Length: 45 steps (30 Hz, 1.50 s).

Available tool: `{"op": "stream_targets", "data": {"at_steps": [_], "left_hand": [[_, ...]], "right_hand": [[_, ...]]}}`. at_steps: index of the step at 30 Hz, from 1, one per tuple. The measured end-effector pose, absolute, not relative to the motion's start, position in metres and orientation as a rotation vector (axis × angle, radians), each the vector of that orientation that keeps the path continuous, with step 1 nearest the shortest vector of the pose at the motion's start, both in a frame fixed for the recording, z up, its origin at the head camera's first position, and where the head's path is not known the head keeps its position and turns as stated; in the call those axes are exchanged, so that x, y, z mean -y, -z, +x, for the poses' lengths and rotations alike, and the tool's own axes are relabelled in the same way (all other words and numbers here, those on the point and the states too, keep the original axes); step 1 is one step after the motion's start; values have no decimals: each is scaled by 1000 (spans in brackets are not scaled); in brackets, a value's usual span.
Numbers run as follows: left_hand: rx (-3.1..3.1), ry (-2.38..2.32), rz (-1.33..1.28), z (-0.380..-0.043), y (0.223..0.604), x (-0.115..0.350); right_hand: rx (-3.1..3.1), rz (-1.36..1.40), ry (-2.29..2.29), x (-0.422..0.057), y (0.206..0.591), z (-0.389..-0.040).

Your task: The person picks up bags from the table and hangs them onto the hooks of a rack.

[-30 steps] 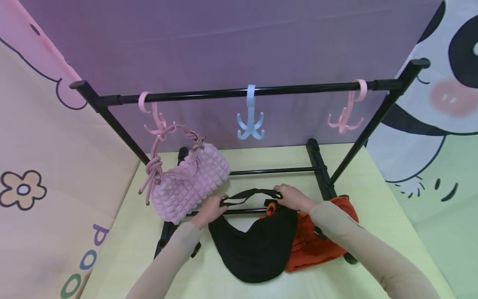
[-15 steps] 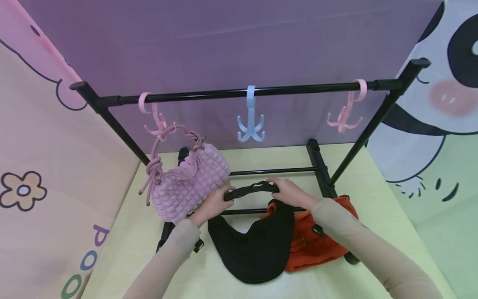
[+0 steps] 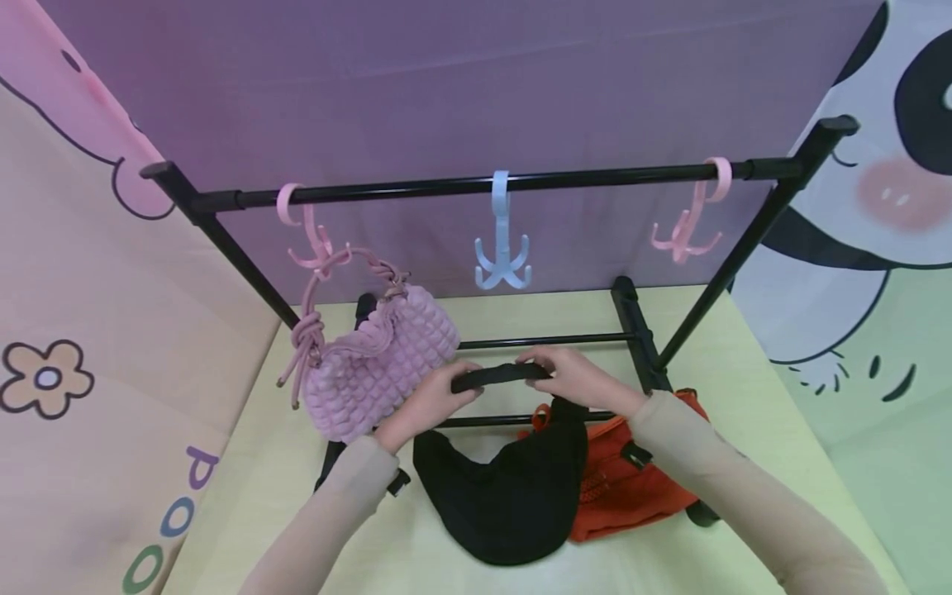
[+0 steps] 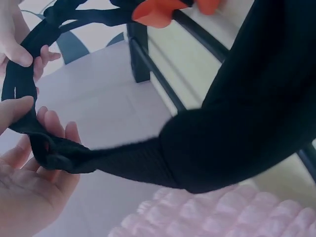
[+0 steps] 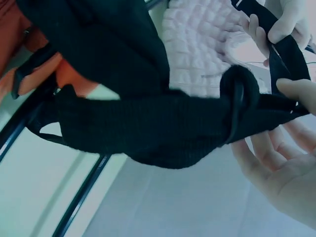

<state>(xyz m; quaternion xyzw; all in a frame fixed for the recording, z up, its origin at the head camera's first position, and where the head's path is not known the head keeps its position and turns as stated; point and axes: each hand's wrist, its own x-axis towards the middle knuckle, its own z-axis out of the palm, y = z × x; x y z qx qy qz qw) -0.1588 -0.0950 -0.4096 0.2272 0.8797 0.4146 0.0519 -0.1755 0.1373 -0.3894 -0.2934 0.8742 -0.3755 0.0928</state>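
Note:
A black crescent-shaped shoulder bag [image 3: 502, 500] hangs below its strap [image 3: 500, 376] in front of the rack. My left hand [image 3: 439, 395] pinches the strap's left part between thumb and fingers. On the right side, my right hand [image 3: 571, 376] pinches the same strap, its fingers bent over the webbing. Both wrist views show the strap [image 4: 20, 74] looped between the two hands, thumbs pressing on it. A puffy pink handbag [image 3: 383, 364] hangs by its knotted handle from the left pink hook [image 3: 316, 235], beside my left hand. Behind the black bag lies an orange bag [image 3: 625, 487], partly hidden by my right forearm.
The black rack's top bar [image 3: 416, 188] carries a light blue hook [image 3: 502, 248] in the middle and a pink hook [image 3: 686, 227] at the right, both without bags. Lower bars [image 3: 546, 340] cross behind my hands. A purple backdrop [image 3: 446, 83] stands behind, over the pale tabletop [image 3: 245, 512].
Both hands have risen slightly and drawn closer together, lifting the strap and gathering it into a narrower band. The black bag's body stays nearly where it was.

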Motion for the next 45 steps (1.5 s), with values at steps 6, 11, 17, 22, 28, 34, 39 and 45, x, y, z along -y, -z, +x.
{"op": "stream_targets", "data": {"at_steps": [6,11,17,22,28,34,39,45], "left_hand": [[-2675,-1244,759,-153,395,96],[-2651,-1257,862,-149,382,98],[-2655,-1246,906,-145,368,99],[-2664,-1261,965,-143,359,102],[-2684,-1307,972,-143,346,106],[-2723,-1334,993,-145,332,109],[-2755,-1330,1044,-148,323,108],[-2846,-1301,1153,-151,313,107]], "right_hand": [[-2574,-886,1146,-141,377,-170],[-2483,-851,1244,-146,366,-166],[-2456,-809,1281,-149,353,-161],[-2449,-812,1315,-151,348,-159],[-2418,-788,1360,-156,334,-157],[-2487,-767,1409,-160,320,-156],[-2600,-804,1456,-160,313,-156],[-2886,-1116,1378,-157,306,-158]]}}
